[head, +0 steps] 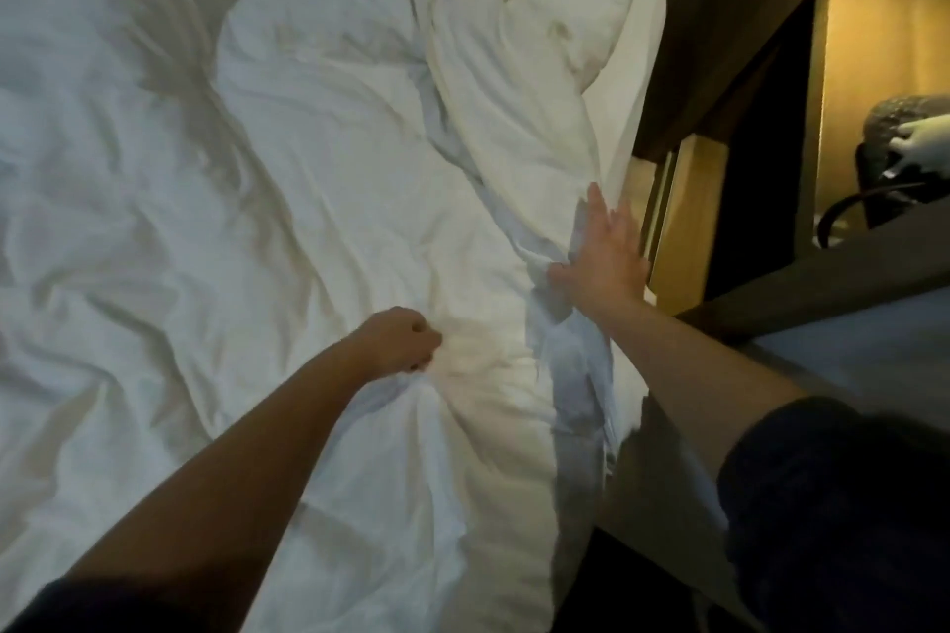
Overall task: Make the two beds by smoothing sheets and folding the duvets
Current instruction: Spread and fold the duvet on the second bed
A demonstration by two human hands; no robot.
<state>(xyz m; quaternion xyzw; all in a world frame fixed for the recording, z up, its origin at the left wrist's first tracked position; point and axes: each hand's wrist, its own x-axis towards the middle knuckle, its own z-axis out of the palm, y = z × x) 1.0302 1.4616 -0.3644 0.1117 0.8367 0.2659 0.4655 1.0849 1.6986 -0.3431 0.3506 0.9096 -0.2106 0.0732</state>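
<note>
Head: left fist (402, 339), right palm (605, 265) on duvet (334, 144)

Left hand (406, 339) clenched, right hand (601, 254) flat, fingers straight

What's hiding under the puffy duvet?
Only wrinkled white sheet shows beside the duvet, and a strip of bed edge peeks out on the right. Anything beneath the bunched duvet is covered.

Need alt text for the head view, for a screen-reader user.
A person's left hand grips a bunch of a rumpled white duvet that fills most of the view, while the right hand, held flat, presses on the duvet's bunched right edge. Wooden furniture stands beyond that edge.
</note>
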